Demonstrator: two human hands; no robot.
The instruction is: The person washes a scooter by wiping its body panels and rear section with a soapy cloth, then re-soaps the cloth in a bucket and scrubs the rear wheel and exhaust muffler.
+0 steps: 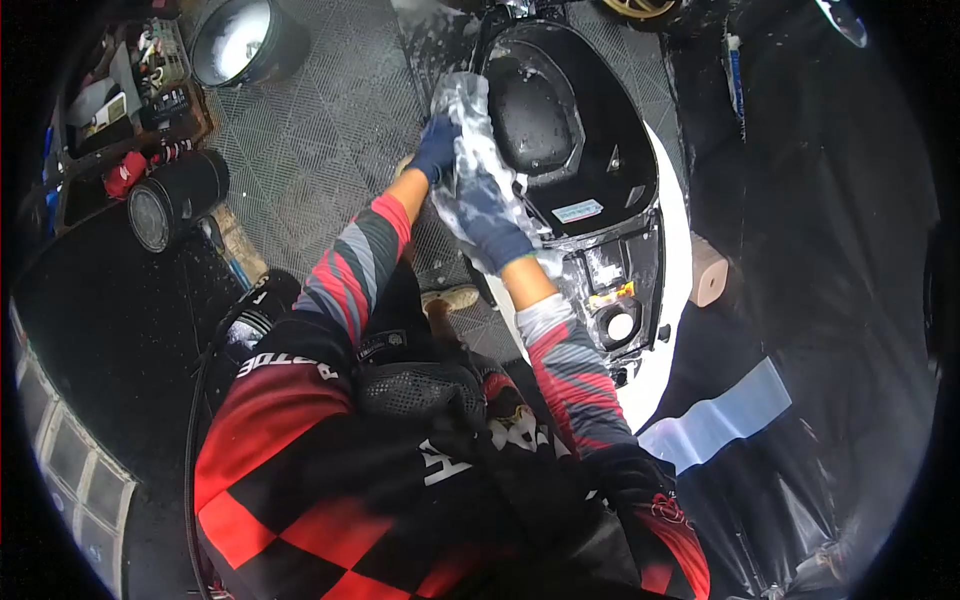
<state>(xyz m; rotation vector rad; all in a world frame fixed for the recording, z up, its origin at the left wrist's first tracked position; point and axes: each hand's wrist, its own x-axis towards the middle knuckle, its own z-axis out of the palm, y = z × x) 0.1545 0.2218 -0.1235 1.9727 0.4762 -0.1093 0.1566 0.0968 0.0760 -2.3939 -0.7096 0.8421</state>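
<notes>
Both of my hands wear dark blue gloves and work on a wet, wrinkled, whitish translucent sheet (466, 100) that looks like plastic film. It lies along the near side of a scooter (655, 330). My left hand (437, 148) has its fingers closed on the sheet's left edge. Lower down, my right hand (490, 222) grips the sheet beside the black storage compartment (535, 115); its fingertips are partly hidden. White suds or wet streaks show around the gloves. The scooter's seat is off or raised, baring the compartment and a round cap (620, 326).
A dark bucket (235, 45) stands at the upper left, near a bin of tools and bottles (150, 60). A black cylinder (165, 205) lies below it. A clear plastic strip (720, 410) rests at right on black sheeting. A beige block (709, 272) touches the scooter's right side.
</notes>
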